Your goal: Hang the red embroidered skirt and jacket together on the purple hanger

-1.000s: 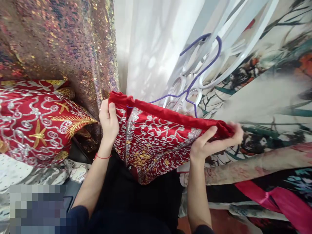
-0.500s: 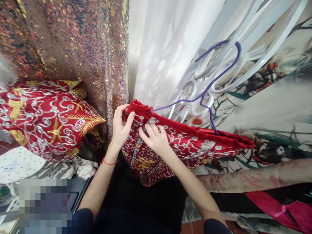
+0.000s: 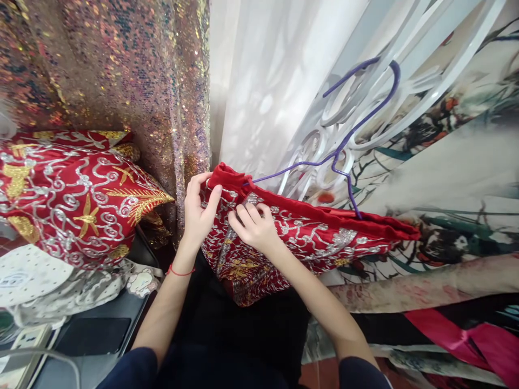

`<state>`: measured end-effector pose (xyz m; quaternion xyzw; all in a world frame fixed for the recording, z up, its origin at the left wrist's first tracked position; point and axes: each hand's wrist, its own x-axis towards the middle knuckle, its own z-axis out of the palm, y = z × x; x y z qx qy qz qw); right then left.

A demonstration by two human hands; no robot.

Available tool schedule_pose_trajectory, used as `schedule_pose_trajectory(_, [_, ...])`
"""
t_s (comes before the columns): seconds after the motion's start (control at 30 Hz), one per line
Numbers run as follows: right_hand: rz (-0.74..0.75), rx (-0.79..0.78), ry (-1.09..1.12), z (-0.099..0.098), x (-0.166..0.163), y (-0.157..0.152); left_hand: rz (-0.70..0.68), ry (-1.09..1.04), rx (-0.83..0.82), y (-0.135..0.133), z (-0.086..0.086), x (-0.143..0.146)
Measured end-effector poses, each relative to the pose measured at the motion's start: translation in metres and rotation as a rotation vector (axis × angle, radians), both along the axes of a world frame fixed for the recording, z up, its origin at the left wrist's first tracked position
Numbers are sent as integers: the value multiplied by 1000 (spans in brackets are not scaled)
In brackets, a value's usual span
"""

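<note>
A red skirt (image 3: 308, 229) with silver and gold embroidery hangs from a purple wire hanger (image 3: 310, 162). Its red waistband runs slanting down to the right. My left hand (image 3: 200, 208) grips the left end of the skirt just under the waistband, thumb in front and fingers partly behind the cloth. Beside it, my right hand (image 3: 255, 227) has curled fingers pinching the embroidered front near a silver trim. The hanger's left arm goes into the waistband, so its end is hidden; the lower folds of the skirt hang over my dark clothing.
White curled metalwork (image 3: 352, 119) stands behind the hanger. At left lies another red embroidered piece (image 3: 89, 200), in front of a sequined cloth (image 3: 121, 70). Below it are a polka-dot cloth (image 3: 32, 270), a dark phone (image 3: 95, 336) and a power strip (image 3: 28, 346). Patterned fabric (image 3: 454, 189) fills the right side.
The view has shifted very slightly, bringing the phone and power strip into clear sight. Both hands keep nearly the same hold on the skirt, the right one's fingers curled a little more.
</note>
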<state>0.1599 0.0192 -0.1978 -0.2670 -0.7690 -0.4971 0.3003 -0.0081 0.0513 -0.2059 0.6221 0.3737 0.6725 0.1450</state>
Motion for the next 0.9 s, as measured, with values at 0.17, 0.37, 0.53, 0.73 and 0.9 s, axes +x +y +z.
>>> schedule_pose_trajectory(0.17, [-38,-68,-98,3,3,-2,-7,17,-5,0,2,0])
schedule_pose_trajectory(0.37, [-44,-258,-231,13,9,-3,-4,20,-17,1,1,0])
schedule_pose_trajectory(0.53, [-37,-164,-315,23,5,-1,6,16,-11,0,0,1])
schedule_pose_trajectory(0.73, [-137,-338,-346,28,-7,-4,-7,37,-16,-1,1,-1])
schedule_pose_trajectory(0.9, [-124,-287,-426,35,-6,-5,-26,31,9,0,0,-2])
